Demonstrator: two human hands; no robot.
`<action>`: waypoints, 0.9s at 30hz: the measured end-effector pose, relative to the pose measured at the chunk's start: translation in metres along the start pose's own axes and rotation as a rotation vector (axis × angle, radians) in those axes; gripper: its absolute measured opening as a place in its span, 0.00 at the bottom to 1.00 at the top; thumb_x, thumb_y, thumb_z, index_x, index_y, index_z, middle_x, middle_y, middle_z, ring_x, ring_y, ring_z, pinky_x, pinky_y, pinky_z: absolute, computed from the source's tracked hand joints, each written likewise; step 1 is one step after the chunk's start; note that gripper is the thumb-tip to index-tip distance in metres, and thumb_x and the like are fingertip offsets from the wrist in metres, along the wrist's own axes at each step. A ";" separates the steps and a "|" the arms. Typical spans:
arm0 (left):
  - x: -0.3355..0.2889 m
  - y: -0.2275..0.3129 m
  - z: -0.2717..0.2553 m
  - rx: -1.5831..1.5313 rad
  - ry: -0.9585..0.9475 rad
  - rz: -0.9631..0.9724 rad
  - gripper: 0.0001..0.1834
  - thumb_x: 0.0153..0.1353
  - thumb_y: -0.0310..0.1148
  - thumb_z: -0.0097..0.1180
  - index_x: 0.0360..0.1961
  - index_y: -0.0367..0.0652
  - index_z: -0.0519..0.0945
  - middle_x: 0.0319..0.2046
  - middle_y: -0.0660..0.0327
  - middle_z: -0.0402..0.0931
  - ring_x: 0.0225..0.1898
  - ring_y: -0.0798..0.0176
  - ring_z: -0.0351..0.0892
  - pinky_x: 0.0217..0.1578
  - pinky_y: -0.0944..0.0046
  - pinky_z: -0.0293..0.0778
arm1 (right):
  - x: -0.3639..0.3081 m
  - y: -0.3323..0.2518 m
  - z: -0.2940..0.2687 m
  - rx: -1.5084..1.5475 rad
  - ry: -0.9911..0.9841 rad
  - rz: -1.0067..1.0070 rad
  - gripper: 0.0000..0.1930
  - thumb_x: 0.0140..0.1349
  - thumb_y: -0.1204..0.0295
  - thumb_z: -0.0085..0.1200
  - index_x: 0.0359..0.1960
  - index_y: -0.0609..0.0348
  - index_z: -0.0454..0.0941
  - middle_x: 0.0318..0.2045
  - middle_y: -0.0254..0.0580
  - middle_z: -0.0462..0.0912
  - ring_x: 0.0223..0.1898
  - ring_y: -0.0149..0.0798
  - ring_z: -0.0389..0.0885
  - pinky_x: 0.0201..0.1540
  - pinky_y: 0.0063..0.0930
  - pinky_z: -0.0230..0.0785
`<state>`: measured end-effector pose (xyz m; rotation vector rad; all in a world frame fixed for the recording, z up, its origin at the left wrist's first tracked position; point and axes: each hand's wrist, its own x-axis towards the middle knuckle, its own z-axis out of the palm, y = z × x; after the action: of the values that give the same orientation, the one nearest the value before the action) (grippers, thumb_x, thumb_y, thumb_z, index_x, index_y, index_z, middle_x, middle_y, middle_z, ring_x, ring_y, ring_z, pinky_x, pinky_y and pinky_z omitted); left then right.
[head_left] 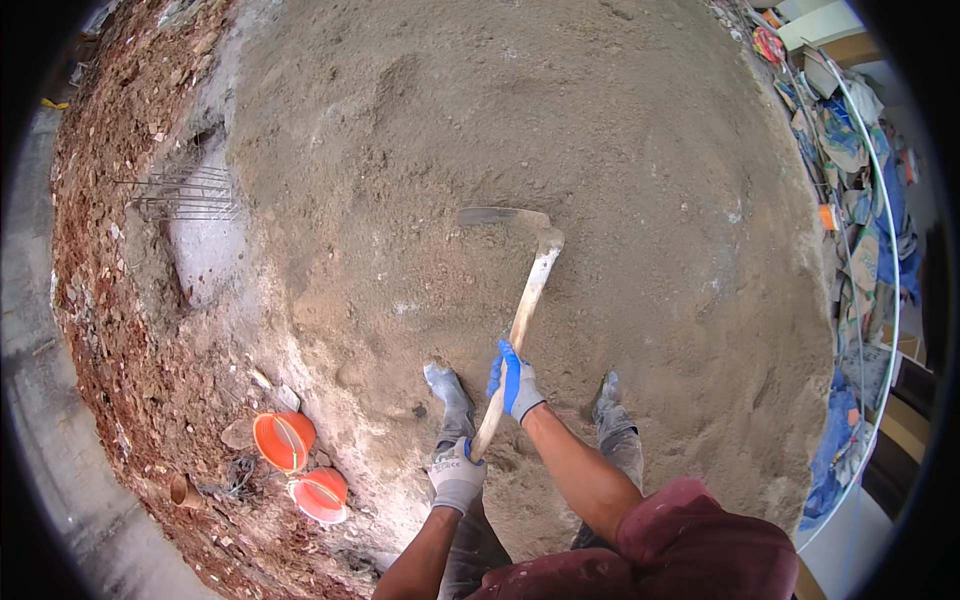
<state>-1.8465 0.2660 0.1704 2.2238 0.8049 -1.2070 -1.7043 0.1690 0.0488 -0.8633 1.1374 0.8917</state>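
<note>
Both hands wear grey and blue work gloves and grip a hoe [530,298] by its wooden handle. My left hand [458,476] is wrapped round the lower end of the handle. Farther up the handle, my right hand [514,382] is closed with its blue palm side against the wood. The hoe's curved metal blade [500,215] points left, over the grey-brown sandy ground [640,270] ahead of my feet. Whether the blade touches the ground, I cannot tell.
Two orange buckets [283,442] lie at the lower left beside a trowel [288,397]. Steel bars [190,195] stick out over a pale pit on the left. Reddish rubble [95,290] runs along the left edge. Sacks and blue sheeting [850,180] pile up at right, behind a white hose [886,220].
</note>
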 end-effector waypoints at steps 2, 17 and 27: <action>-0.022 -0.043 0.012 -0.069 0.090 -0.011 0.28 0.49 0.47 0.60 0.52 0.49 0.77 0.38 0.49 0.81 0.41 0.46 0.81 0.44 0.49 0.75 | -0.015 0.031 0.016 -0.005 -0.005 0.027 0.21 0.61 0.47 0.55 0.22 0.47 0.66 0.13 0.31 0.65 0.12 0.34 0.63 0.16 0.34 0.60; 0.066 -0.043 -0.053 -0.181 0.076 0.054 0.18 0.54 0.42 0.56 0.46 0.53 0.77 0.35 0.53 0.82 0.39 0.47 0.82 0.39 0.47 0.76 | 0.048 -0.008 0.098 -0.226 0.026 -0.141 0.22 0.60 0.46 0.55 0.22 0.47 0.66 0.13 0.30 0.64 0.11 0.33 0.63 0.15 0.32 0.60; -0.117 -0.106 0.070 -0.668 0.357 0.155 0.17 0.46 0.41 0.68 0.35 0.46 0.79 0.28 0.54 0.80 0.30 0.52 0.81 0.34 0.54 0.75 | -0.153 0.051 0.049 -0.409 -0.315 0.033 0.10 0.65 0.61 0.56 0.36 0.54 0.76 0.23 0.36 0.77 0.24 0.38 0.78 0.28 0.35 0.73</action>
<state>-2.0110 0.2642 0.2220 1.8951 0.9721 -0.3754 -1.7598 0.2121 0.2017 -0.9924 0.7070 1.2650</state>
